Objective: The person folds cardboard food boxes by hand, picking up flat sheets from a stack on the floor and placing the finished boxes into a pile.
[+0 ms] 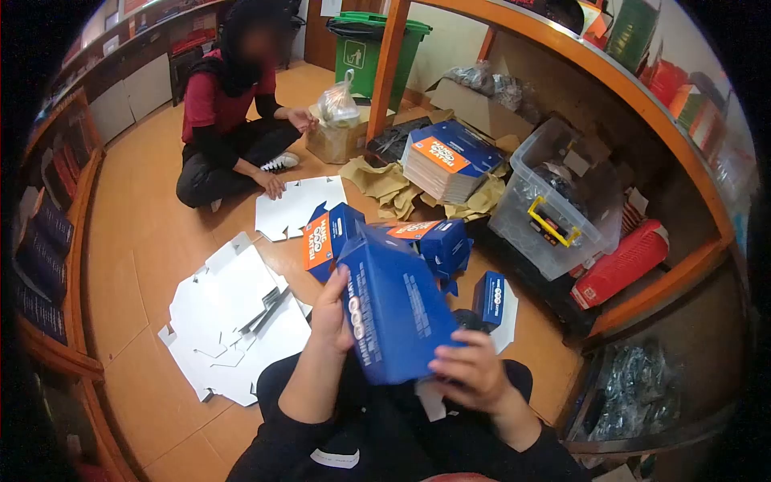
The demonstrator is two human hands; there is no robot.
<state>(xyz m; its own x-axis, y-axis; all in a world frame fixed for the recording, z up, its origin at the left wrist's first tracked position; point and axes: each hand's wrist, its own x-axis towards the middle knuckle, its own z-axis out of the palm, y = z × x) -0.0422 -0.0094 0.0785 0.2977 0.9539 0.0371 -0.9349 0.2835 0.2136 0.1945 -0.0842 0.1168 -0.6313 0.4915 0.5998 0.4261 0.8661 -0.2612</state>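
Observation:
Above my lap I hold a blue cardboard box (401, 309) with white print, tilted. My left hand (329, 312) grips its left side, thumb up along the edge. My right hand (475, 368) is closed at its lower right corner, slightly blurred by motion. Just beyond it on the floor are folded blue-and-orange boxes (320, 245) and another blue box (450, 241), partly hidden behind mine. To my left lies a pile of flat white cardboard sheets (217, 321) with cut slots. A small blue carton (488, 299) stands to the right of my right hand.
Across from me sits a person (229, 120), one hand on a white sheet (297, 201). A stack of flat blue-and-orange cartons (446, 157) rests by crumpled brown paper (381, 189). A clear plastic bin (522, 221) stands under the wooden shelf (610, 64). Behind is a green trash bin (373, 60).

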